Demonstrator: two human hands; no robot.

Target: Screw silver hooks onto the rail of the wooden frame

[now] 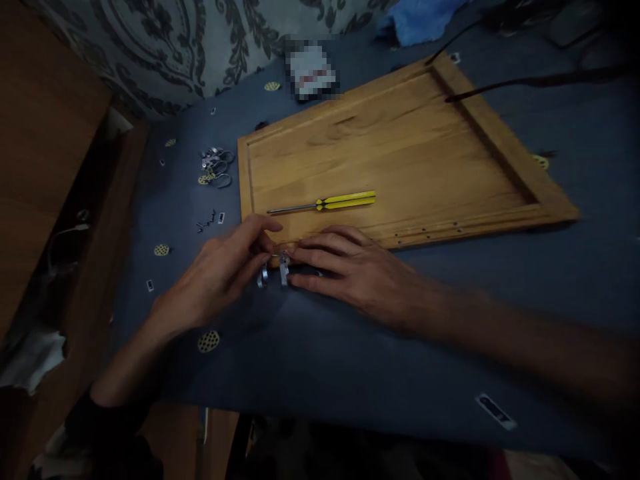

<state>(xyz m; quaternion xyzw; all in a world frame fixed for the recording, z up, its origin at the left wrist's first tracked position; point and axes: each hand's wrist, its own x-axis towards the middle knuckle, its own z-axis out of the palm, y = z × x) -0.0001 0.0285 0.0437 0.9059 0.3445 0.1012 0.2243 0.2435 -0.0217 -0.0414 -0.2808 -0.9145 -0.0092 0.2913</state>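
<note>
Best to steady clip (285, 273) at near left edge of board (410, 153) with right hand (363, 270), fingers outstretched, slightly parted; with left hand (213, 270), thumb and forefinger partly apart, align gently. Cannot tell of firm grip in either.

A blue cloth (423, 21) and a blurred box (311, 72) lie on the dark tablecloth (360, 373) near a patterned backdrop (165, 40).

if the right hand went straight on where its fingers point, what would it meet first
The small metal bracket right at the fingertips of the right hand, perhaps already touching; just beyond come the left hand's fingers, though depth is hard to judge.
</note>
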